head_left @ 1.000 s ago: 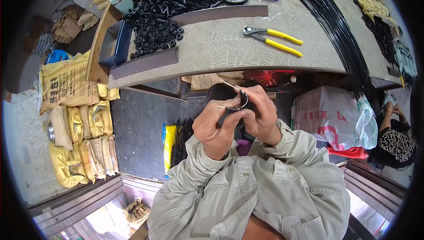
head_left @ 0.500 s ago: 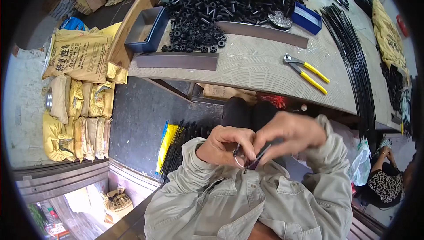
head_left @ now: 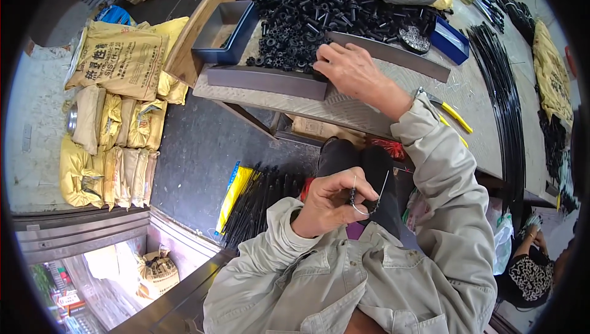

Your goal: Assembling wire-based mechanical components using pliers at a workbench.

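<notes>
In front of my lap, my left hand [head_left: 335,202] pinches a thin bent wire [head_left: 386,181] between thumb and fingers. The wire curves in a U with its ends up, and small black pieces [head_left: 353,196] sit on it. My right hand [head_left: 353,70] is at the table, fingers bent together at the near edge of a heap of black ring-shaped nuts [head_left: 286,45]; what its fingertips grip is hidden. Black bolt-like parts [head_left: 362,11] are piled behind the nuts. My right sleeve lies partly over yellow-handled nippers [head_left: 456,117].
Two dark strips [head_left: 267,82] [head_left: 393,57] border the pile. A blue bin [head_left: 224,33], small blue box [head_left: 450,40] and dish of shiny bits [head_left: 413,39] stand around it. Long black rods [head_left: 498,88] hang over the right edge. Sacks [head_left: 120,57] stack left; another person [head_left: 534,266] sits right.
My right hand has left my left hand and moved forward to the nuts on the table. My left hand keeps the wire, now turned with its ends up. The view has shifted slightly.
</notes>
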Tool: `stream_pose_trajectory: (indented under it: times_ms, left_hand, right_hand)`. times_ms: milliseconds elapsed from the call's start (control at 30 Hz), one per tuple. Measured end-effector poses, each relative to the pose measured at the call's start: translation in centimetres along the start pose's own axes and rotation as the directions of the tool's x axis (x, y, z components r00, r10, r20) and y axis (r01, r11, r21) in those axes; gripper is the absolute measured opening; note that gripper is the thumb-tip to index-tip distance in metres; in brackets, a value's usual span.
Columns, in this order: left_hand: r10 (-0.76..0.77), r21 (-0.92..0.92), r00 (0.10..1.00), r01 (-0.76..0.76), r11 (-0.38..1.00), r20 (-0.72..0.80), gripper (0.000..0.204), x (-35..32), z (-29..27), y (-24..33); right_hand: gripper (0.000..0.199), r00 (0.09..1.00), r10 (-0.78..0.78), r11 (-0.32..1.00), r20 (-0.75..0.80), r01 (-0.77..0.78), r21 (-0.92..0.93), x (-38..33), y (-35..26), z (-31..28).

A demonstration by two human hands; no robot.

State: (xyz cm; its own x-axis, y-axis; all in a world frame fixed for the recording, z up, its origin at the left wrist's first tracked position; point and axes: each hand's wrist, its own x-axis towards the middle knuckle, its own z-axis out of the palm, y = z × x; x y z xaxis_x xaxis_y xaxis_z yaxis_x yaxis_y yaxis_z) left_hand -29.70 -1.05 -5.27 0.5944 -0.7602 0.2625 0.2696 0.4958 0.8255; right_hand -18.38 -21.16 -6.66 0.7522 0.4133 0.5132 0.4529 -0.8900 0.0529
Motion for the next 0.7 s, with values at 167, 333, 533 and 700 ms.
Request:
stream_pose_trajectory:
  times_ms: [167, 333, 533, 700]
  left_hand:
    - [0.073, -0.049, 0.994, -0.077, 0.996, -0.077, 0.022, 0.3, -0.2, -1.7]
    - [0.056, -0.103, 0.966, -0.084, 0.991, -0.252, 0.023, 3.1, 3.6, -2.3]
    - [0.008, -0.162, 0.98, -0.041, 0.986, -0.199, 0.022, 4.9, 6.9, -4.9]
    - [-0.013, -0.162, 0.981, -0.019, 0.987, -0.192, 0.022, 5.4, 8.0, -6.1]
  right_hand:
    - [0.023, 0.843, 0.51, 0.254, 0.174, -0.34, 0.905, -2.8, -4.1, -9.7]
    - [0.018, 0.93, 0.34, 0.552, 0.14, -0.317, 0.771, -7.1, -6.0, -16.4]
    - [0.017, 0.82, 0.55, 0.488, 0.158, -0.469, 0.736, -11.3, -4.9, -17.2]
    - [0.013, 0.855, 0.517, 0.695, -0.034, -0.396, 0.601, -12.8, -4.6, -17.5]
